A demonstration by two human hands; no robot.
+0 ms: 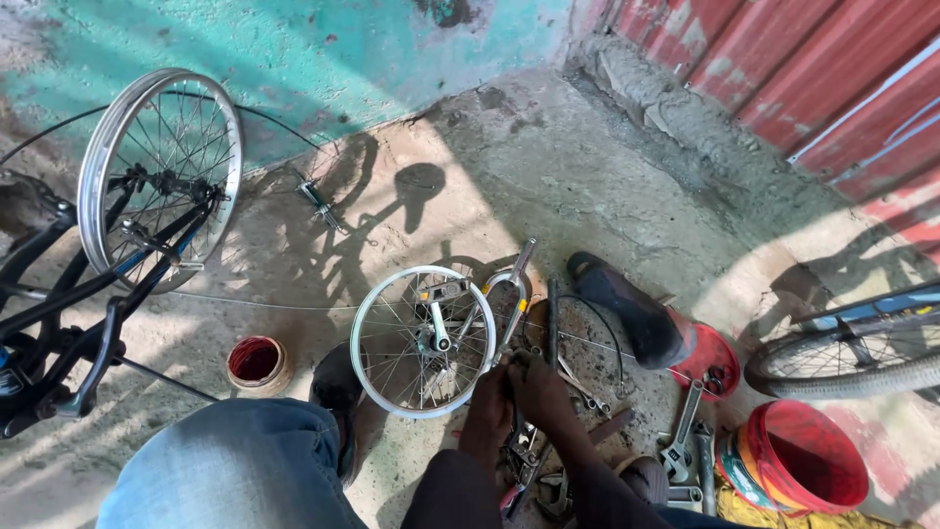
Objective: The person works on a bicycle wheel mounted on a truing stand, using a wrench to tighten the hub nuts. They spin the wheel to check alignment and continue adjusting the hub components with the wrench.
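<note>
Concrete floor (548, 167), sunlit and gritty, runs back to a teal wall and red corrugated sheet. Nearest: both hands low centre, close together. Left hand (490, 397) and right hand (537, 387) are curled around something dark over a heap of tools (534, 460); exact grip can't be made out. Small spoked wheel (423, 341) sits just left of the hands, upright in its fork (509, 294). Adjustable wrench (679, 441) lies right, beside a red bucket (808, 460). Farther left: small red tin (257, 362), then upturned black bike (88, 294).
</note>
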